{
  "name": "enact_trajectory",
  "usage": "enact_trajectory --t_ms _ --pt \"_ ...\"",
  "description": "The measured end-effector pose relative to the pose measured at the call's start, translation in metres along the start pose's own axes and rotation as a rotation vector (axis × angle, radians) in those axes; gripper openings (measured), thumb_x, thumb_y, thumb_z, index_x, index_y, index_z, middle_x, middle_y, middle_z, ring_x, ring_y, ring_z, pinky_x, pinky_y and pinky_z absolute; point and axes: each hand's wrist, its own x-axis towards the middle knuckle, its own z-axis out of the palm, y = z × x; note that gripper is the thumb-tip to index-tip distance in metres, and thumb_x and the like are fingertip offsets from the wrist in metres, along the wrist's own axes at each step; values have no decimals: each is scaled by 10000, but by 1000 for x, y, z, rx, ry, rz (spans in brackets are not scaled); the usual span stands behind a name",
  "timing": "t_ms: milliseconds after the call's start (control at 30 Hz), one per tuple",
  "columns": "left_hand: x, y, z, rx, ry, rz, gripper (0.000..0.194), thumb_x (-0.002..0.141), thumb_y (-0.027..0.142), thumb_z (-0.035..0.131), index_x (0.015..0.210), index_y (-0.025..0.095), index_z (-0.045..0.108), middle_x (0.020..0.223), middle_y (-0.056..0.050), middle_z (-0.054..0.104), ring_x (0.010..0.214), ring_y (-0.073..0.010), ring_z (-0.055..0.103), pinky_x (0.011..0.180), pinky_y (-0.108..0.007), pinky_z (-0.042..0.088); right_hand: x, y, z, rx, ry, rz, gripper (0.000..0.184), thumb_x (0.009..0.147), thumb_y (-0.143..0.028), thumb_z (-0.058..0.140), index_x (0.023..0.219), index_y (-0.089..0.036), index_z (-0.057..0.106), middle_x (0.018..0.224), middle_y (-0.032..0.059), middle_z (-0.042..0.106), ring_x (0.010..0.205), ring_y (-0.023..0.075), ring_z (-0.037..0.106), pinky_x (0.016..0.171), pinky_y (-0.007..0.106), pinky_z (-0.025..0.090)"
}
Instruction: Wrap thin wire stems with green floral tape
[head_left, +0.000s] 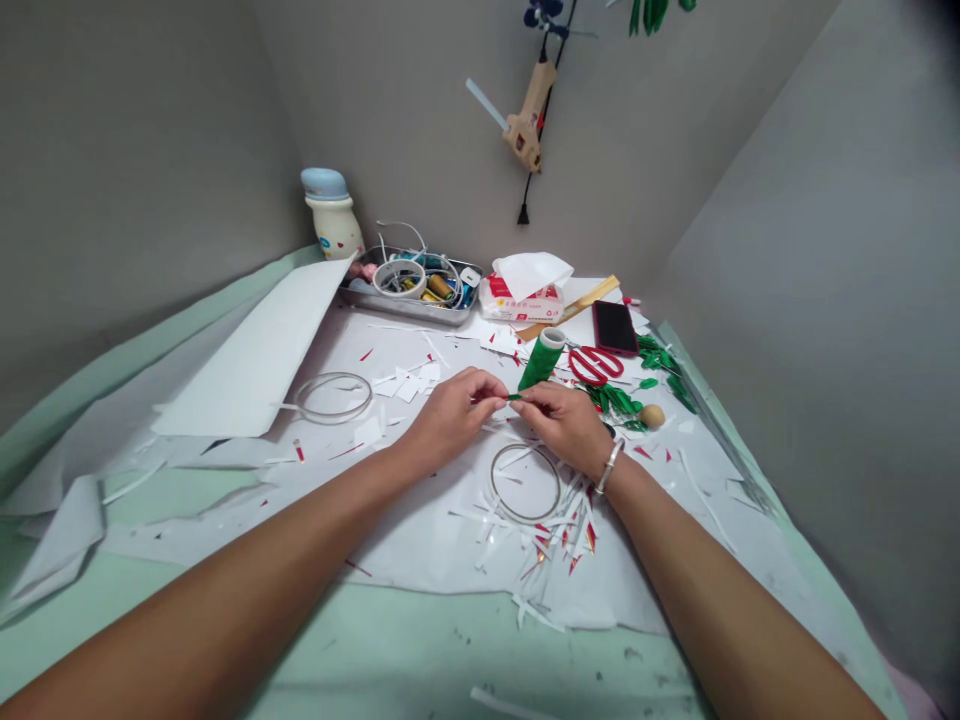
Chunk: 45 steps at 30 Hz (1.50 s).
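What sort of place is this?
Probably a home craft corner: a tan hot glue gun hanging on the wall, red-handled scissors on the mint-green table, and white-and-red paper scraps scattered near green cut leaves.

Probably a home craft nook: a hot glue gun (pixel 527 115) hangs above paper scraps (pixel 551 530).

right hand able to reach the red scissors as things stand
Probably yes: the right hand sits just below the red-handled scissors with only white paper between. The green roll stands aside, but the hand would first have to let go of the green strip.
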Motion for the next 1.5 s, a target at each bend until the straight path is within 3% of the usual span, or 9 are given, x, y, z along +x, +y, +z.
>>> enact_trajectory --t_ms 133,233,400,600,800,967,1100,1333,1500 --pt "0 -3 0 110 49 13 110 826 223 503 855 184 602 885 -25 613 823 -153 571 762 -295 459 -2 -11 -1 -50 -109 -130 132 837 -181 558 840 -197 689 754 23 677 720 150 564 692 269 435" --pt "-2 -3 2 229 12 33 117 821 178 492 839 182 608 866 -28 602 801 -156 562 747 -296 444 -2 -17 -3 -77 -56 -189 143 859 -214 540 847 -195 680 744 28 662 710 151 541 691 275 425" --pt "-5 2 4 231 -118 121 131 801 130 504 808 184 623 820 -13 600 755 -141 557 746 -284 433 2 -13 -7 -64 70 -108 147 864 -225 543 816 -187 677 716 30 640 690 153 538 693 282 417" --pt "-2 7 -1 119 -38 130 109 805 172 542 831 192 646 847 -6 629 815 -144 569 763 -270 433 1 2 -3 52 43 38 145 864 -223 546 817 -181 677 749 23 649 677 132 568 645 249 426" --pt "-1 1 -4 200 111 69 113 827 223 541 850 193 648 862 -15 639 794 -150 575 758 -284 437 -1 -11 0 -8 -99 -133 115 838 -177 564 837 -184 678 760 21 662 730 138 566 700 250 430" --pt "-3 0 0 378 -4 151 121 823 168 544 813 197 662 811 -12 647 785 -165 571 812 -340 404 1 -17 -5 -70 12 -156 136 861 -222 548 830 -179 674 730 32 644 702 148 542 687 268 419" --pt "-4 6 1 248 -77 167 110 801 141 563 798 196 657 819 5 651 778 -145 575 790 -307 413 2 -6 -5 -20 80 -30 143 861 -223 551 808 -177 676 725 30 646 681 143 558 663 262 422" --pt "-1 2 -3 103 119 53 125 831 250 547 857 188 652 863 -15 641 804 -141 582 730 -260 450 -1 -6 0 60 -68 -72 120 846 -194 563 843 -191 684 773 22 669 722 136 584 690 251 440" --pt "-2 1 -1 307 0 101 114 805 170 554 809 191 665 806 -12 643 758 -152 564 789 -318 425 0 -17 -4 -10 28 -135 129 856 -228 559 831 -191 680 709 25 635 690 145 544 681 274 421"
